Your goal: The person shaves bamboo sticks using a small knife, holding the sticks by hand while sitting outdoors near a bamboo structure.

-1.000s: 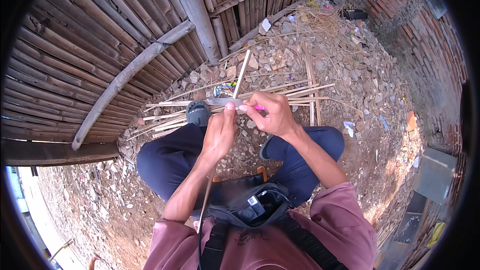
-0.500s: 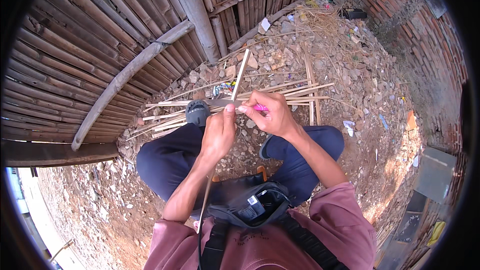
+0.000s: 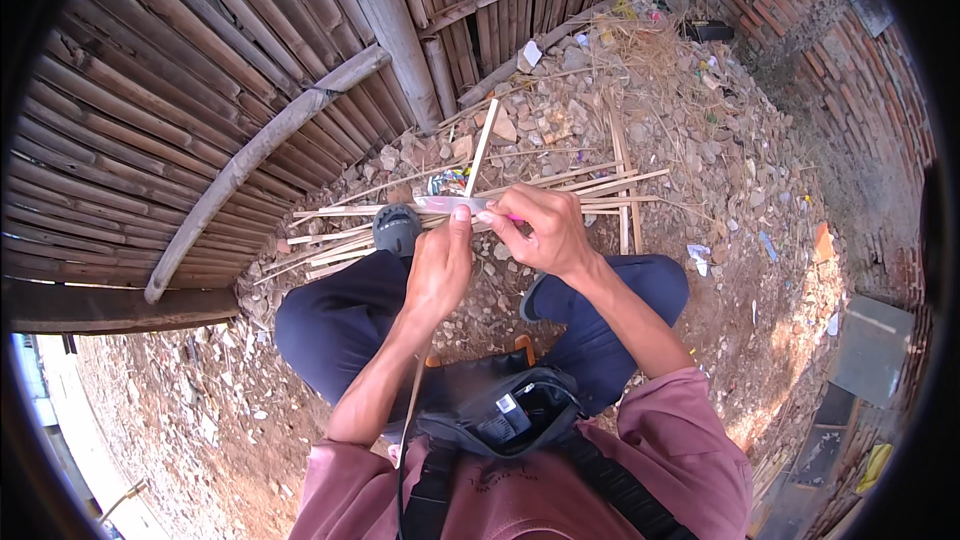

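Observation:
My left hand [image 3: 437, 265] is closed around a pale wooden or bamboo strip [image 3: 483, 145], its thumb pressed against the knife. The strip's far end points up and away from me. Closed on the pink handle of a knife, my right hand [image 3: 550, 230] is close beside the left. The knife's blade [image 3: 440, 204] lies across the strip, pointing left. Fingers hide most of the handle. Below my left hand a thin line [image 3: 412, 410] runs down toward my chest; I cannot tell whether it belongs to the strip.
Several loose strips [image 3: 590, 187] lie on the stony ground beyond my hands, near my sandalled foot [image 3: 397, 230]. A bamboo wall [image 3: 200, 110] rises at the left, a brick wall [image 3: 870, 140] at the right. An open black bag [image 3: 505, 410] sits at my waist.
The blade has turned a little and now looks paler, catching the light. Both hands stay almost in place, still holding the strip and knife.

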`<state>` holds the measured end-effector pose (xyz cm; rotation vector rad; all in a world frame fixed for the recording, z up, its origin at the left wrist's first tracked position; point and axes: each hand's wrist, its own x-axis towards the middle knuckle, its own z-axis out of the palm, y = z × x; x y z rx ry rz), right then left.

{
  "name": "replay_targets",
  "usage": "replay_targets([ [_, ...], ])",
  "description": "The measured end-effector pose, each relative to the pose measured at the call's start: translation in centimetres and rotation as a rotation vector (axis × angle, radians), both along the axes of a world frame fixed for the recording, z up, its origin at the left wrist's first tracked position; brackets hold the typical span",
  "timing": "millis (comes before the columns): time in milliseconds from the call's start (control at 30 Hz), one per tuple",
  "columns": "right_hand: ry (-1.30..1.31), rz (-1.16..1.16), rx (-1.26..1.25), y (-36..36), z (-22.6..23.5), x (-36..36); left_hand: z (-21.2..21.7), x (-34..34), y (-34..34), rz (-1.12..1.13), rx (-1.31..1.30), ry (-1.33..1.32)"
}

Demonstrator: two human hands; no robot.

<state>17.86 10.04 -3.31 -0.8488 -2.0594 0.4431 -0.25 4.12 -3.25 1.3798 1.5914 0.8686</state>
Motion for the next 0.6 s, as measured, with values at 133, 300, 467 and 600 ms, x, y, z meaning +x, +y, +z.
replay_targets([
  [133, -0.026, -0.006, 0.041, 0.3, 0.3, 0.0, 0.6, 0.0, 0.0, 0.001, 0.045, 0.026],
  [300, -0.011, -0.01, 0.09, 0.8, 0.7, -0.2, 0.2, 0.0, 0.3, 0.007, 0.095, 0.052],
  [467, -0.031, -0.043, 0.136, 1.0, 1.3, -0.2, 1.3, -0.3, 0.7, -0.038, 0.086, 0.026],
  [600, -0.042, -0.07, 0.171, 1.0, 1.5, -0.1, 1.4, -0.3, 0.8, -0.047, 0.111, 0.049],
])
